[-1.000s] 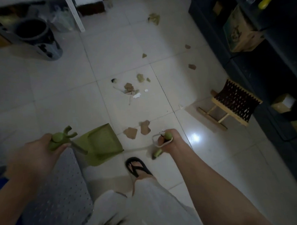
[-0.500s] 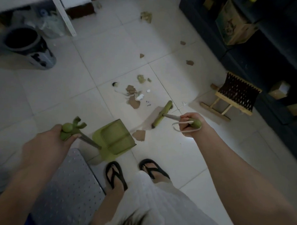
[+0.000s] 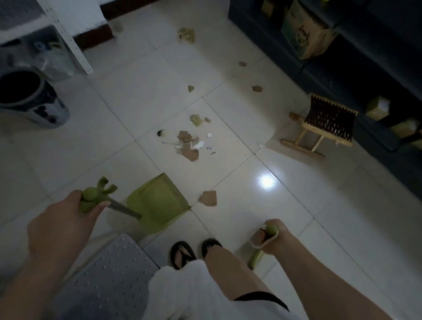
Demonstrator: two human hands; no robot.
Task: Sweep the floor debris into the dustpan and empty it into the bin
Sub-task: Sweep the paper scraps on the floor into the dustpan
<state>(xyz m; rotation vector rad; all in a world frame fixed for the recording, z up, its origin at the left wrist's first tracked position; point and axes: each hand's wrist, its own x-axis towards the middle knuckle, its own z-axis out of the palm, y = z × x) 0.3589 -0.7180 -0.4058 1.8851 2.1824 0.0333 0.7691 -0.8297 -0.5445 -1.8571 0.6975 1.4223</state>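
My left hand (image 3: 60, 227) grips the green top of the long-handled dustpan (image 3: 158, 202), whose green pan rests on the tiled floor in front of my feet. Close to my right leg, my right hand (image 3: 272, 238) grips the green broom handle (image 3: 268, 232); the broom's lower end (image 3: 255, 257) shows just below the hand, its head mostly hidden. One brown cardboard scrap (image 3: 208, 198) lies just right of the pan's mouth. A cluster of paper and cardboard debris (image 3: 188, 144) lies farther ahead. The dark round bin (image 3: 21, 100) stands at the far left.
More scraps (image 3: 186, 35) are scattered toward the back wall and near the dark shelving (image 3: 345, 57) on the right. A small wooden stool (image 3: 322, 128) lies tipped beside the shelving. A grey dotted mat (image 3: 101, 273) lies by my left foot. A white rack leg (image 3: 67, 38) stands near the bin.
My right hand has pulled the broom back from the floor ahead to beside my right leg. The dustpan stays in much the same place. One scrap still lies by the pan's mouth.
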